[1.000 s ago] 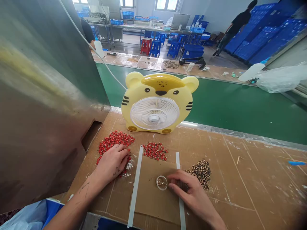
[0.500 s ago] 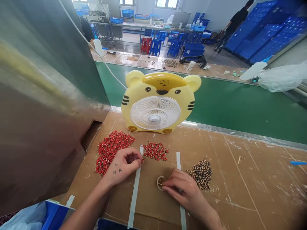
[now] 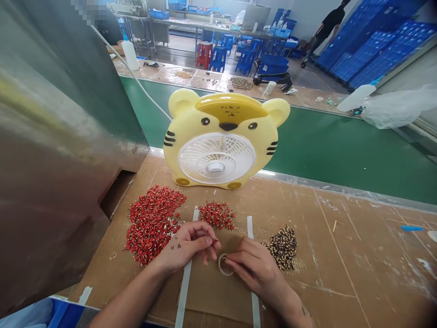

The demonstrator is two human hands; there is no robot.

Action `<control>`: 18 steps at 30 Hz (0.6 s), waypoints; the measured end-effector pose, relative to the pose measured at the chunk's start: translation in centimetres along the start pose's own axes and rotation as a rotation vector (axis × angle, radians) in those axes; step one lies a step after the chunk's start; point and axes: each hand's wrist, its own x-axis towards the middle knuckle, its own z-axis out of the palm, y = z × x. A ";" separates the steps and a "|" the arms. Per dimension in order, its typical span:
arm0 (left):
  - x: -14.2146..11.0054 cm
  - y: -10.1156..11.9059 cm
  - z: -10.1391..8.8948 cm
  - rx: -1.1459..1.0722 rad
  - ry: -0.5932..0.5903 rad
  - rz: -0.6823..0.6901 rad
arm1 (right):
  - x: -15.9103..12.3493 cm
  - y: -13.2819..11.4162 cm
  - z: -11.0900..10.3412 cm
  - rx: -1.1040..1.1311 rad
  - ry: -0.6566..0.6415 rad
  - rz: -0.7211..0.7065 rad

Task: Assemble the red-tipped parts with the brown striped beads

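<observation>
My left hand (image 3: 191,243) is closed in a pinch on a small red piece (image 3: 215,240) with a dark tip. Close by, my right hand (image 3: 257,264) has thumb and forefinger pressed together at a small pale ring (image 3: 220,269), which lies on a brown cardboard sheet (image 3: 218,296); whether it is a shallow dish or an open ring I cannot tell. A thin pale stick seems to be in those fingers, its tip hardly visible now. Beyond my left hand lie a large red heap (image 3: 153,223) and a smaller red pile (image 3: 216,214). Right of my right hand lies a pile of black-and-tan pieces (image 3: 285,248).
A yellow tiger-faced fan (image 3: 227,141) stands behind the piles. A metal cabinet (image 3: 64,159) rises at left. White tape strips (image 3: 184,294) flank the sheet. Past a green divider (image 3: 327,141) are a bottle (image 3: 130,54), blue crates (image 3: 385,43) and a walking person (image 3: 329,27).
My left hand has moved right and nearer to me, bringing the red piece closer to the ring. My right hand stays at the ring. The view has shifted slightly.
</observation>
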 end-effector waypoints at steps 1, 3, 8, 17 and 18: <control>0.0 -0.1 0.0 0.010 0.006 0.004 | 0.1 0.0 -0.1 -0.011 -0.010 -0.009; -0.1 -0.1 -0.1 0.044 0.037 0.022 | 0.2 -0.2 -0.4 -0.016 -0.049 -0.039; -0.2 0.4 0.0 0.211 0.133 0.046 | 0.3 -0.3 -0.6 -0.011 -0.040 -0.039; 0.0 0.3 0.3 0.288 0.148 0.061 | 0.3 -0.3 -0.9 -0.075 -0.056 -0.079; 0.0 0.2 0.3 0.261 0.150 0.052 | 0.3 -0.4 -0.9 -0.076 -0.077 -0.095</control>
